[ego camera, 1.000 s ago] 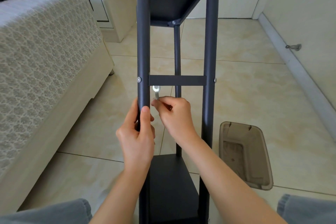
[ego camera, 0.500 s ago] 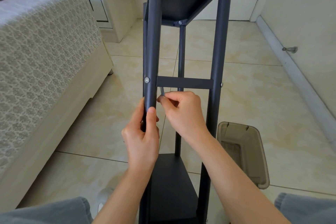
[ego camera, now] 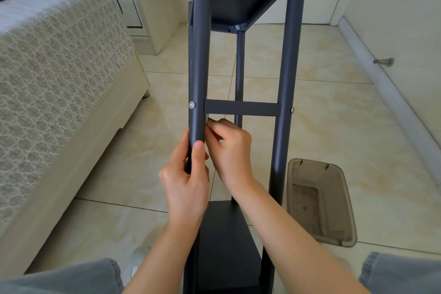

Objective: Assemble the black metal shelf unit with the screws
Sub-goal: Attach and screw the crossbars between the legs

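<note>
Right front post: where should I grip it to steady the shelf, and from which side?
Wrap the round tube of the right front post just below the crossbar, coming from its outer, right side: that stretch is bare, while the right hand and forearm occupy the inner side.

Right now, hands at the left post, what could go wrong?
1. The right hand pinches a small metal tool, mostly hidden behind the left post beside the screw; worked blind, it may slip or drop.
2. Only the left hand grips that post, so torque could twist the shelf frame.
</note>
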